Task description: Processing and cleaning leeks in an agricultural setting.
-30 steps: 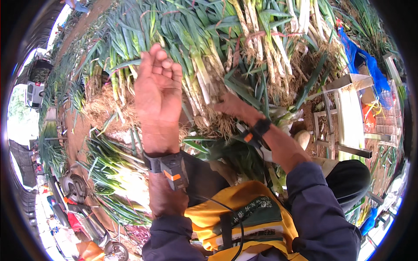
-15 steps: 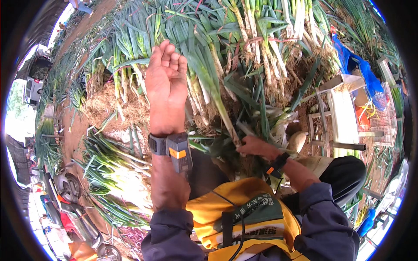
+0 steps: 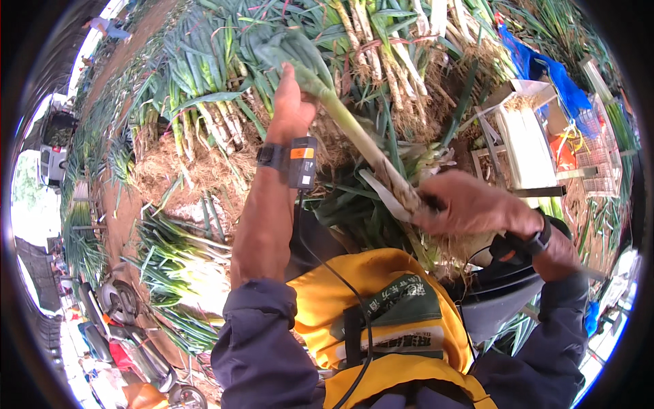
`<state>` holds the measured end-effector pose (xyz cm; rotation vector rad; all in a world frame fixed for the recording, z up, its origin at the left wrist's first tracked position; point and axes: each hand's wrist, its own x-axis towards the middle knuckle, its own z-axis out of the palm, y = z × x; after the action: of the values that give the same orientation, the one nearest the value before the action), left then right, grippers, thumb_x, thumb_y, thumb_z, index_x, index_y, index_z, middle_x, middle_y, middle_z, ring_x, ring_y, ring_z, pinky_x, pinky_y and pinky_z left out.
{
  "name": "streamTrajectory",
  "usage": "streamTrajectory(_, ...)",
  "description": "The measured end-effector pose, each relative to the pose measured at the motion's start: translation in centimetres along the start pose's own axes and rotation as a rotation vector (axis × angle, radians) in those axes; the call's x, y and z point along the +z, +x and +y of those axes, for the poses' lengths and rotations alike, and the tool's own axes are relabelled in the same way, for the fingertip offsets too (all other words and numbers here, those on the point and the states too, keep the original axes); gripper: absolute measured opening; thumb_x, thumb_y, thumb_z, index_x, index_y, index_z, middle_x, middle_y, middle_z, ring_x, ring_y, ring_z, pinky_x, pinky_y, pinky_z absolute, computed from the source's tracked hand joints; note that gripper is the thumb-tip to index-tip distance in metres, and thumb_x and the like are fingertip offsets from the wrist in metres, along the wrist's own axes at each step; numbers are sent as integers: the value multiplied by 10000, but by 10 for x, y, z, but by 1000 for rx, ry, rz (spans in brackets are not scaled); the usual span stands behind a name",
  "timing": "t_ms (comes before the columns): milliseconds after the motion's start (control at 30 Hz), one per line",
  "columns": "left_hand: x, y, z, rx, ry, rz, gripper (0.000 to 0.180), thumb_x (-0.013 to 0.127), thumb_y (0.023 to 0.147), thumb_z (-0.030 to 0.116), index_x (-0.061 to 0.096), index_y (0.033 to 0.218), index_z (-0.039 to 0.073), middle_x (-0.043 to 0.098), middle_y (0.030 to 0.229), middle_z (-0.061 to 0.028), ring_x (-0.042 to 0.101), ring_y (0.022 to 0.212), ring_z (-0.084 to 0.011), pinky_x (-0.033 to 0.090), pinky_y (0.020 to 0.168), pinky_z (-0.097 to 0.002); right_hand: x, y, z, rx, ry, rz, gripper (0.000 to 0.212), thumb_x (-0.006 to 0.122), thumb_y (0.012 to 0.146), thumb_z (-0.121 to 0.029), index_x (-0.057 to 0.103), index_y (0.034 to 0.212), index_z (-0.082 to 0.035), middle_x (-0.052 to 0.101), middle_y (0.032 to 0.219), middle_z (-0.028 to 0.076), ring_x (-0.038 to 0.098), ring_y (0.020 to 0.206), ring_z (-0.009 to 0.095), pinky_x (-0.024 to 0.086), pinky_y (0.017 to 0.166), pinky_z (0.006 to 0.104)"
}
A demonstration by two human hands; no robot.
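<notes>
Your left hand is closed around the green top of one leek, and your right hand pinches its rooty base, mid-trimming by my read. Heaps of untrimmed leeks lie far and left. A white crate and blue sheet sit far right.

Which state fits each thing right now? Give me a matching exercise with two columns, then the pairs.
Things:
1. left hand
2. right hand
3. long green-and-white leek stalk
4. blue plastic sheet

States:
A. held at both ends, slanting
B. gripping the leafy green end, raised
C. lying crumpled at the upper right
D. gripping the pale root end, low

Pairs: 1-B, 2-D, 3-A, 4-C
</notes>
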<state>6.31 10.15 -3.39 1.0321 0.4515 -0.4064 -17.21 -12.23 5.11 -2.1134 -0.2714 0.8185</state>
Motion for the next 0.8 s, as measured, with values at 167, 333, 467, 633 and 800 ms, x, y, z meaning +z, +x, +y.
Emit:
streamTrajectory(167,28,0,-3,136,-222,-310,450,575,1032,361,515,1342,39,628,1270,-147,610,1158,-347,496,1018,-503,46,0,77,36,-361,246,345,713,888,-308,657,932,30,648,890,242,644,894,445,507,773,510)
streamTrajectory(333,51,-25,4,244,-258,-507,496,693,969,324,513,1348,58,632,1232,-200,620,1153,-330,533,989,-455,22,45,83,-131,-118,446,364,655,965,-357,679,1091,-17,687,915,187,692,824,335,536,748,481)
streamTrajectory(467,55,-43,6,374,-167,-578,519,691,965,363,519,1343,52,642,1214,-215,644,1107,-323,549,970,-455,-37,83,2,-56,172,591,353,660,980,-374,711,1116,-52,703,918,108,653,731,191,533,697,392)
streamTrajectory(633,52,-35,8,494,-159,-553,504,684,968,376,545,1327,49,661,1204,-158,654,1086,-292,555,968,-447,-46,140,-6,-556,319,783,346,791,901,-328,679,956,-5,616,760,9,605,681,85,475,601,250)
streamTrajectory(800,41,-42,23,541,-132,-523,458,667,969,420,603,1218,42,707,1036,-93,652,930,-178,582,848,-383,-31,138,-29,-618,585,735,269,768,926,-284,666,867,-43,585,685,-21,533,590,41,434,546,214)
